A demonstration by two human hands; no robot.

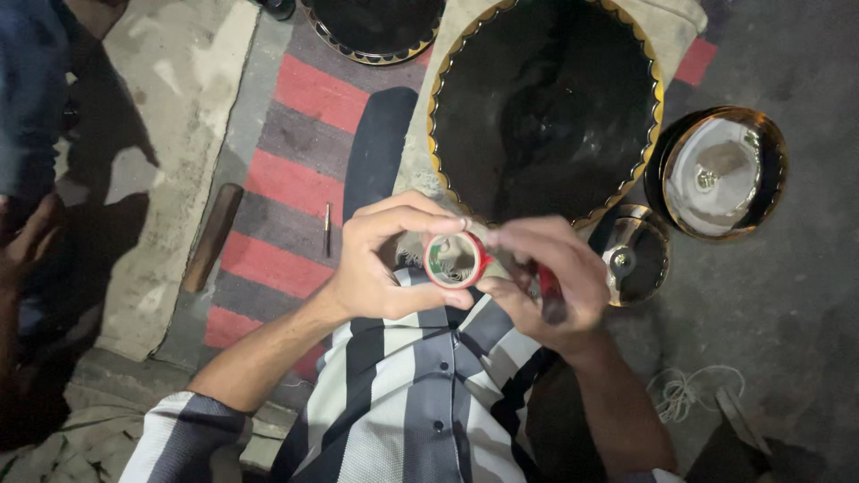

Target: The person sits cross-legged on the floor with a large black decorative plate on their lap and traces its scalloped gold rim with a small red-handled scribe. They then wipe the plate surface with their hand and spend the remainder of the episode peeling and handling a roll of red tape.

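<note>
Red and grey striped rug (295,152) lying on a rough concrete floor, dim light, someone sitting over it working a roll of tape.

Left hand (380,259) is curling around the small red roll of tape (455,259), thumb and fingers pinching its rim. Right hand (546,277) is closing on a dark, red-edged thing just beside the roll, can't tell what it is. Right above the hands a big black dish with a scalloped gold rim (546,107) is sitting on pale cloth. Two smaller gold-rimmed bowls (725,174) are resting to the right, white string (689,389) lying near the elbow, a wooden stick (213,234) off the rug's left edge.
</note>
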